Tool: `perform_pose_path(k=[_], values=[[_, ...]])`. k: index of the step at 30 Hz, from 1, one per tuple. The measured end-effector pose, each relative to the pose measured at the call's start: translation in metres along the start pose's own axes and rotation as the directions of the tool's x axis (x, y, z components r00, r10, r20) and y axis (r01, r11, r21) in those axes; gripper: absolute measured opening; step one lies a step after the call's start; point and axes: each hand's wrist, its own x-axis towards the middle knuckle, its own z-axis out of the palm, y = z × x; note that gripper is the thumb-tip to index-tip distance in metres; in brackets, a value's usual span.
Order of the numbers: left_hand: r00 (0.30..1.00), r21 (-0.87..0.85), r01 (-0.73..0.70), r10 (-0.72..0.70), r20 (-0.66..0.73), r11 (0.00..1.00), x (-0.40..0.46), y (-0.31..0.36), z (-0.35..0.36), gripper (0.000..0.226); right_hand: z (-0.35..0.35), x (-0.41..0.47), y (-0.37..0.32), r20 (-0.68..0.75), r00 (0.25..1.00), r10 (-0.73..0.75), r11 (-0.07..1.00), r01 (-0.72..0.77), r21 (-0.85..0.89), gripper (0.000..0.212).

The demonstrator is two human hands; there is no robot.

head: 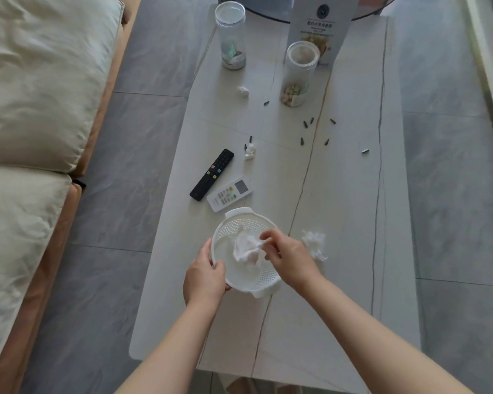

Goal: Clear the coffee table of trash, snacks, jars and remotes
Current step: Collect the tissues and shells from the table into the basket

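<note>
Lower centre: left hand (204,275) gripping rim of white perforated basket (241,223); right hand (289,258) pinching crumpled tissue (246,250) inside it. Just right: second tissue wad (315,244) on coffee table (339,223). Mid-frame: white remote (230,193) beside black remote (212,174), scattered seeds (305,123). Top: two clear jars (230,35) (298,73), snack box (320,24).

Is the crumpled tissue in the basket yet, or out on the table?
In. The crumpled tissue lies inside the white basket, with the right hand on it.
</note>
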Motion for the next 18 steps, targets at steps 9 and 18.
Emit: perform_pose_path(k=[9,18], values=[[1.0,-0.014,0.005,-0.005,-0.001,1.0,0.007,0.001,0.007,0.054,-0.025,0.002,0.074,-0.279,0.935,0.219,0.953,-0.266,-0.145,0.021],[0.999,-0.061,0.021,-0.023,-0.028,0.998,0.022,-0.007,0.013,0.052,-0.006,0.031,0.122,-0.09,0.891,0.445,0.798,-0.44,-0.412,0.05]])
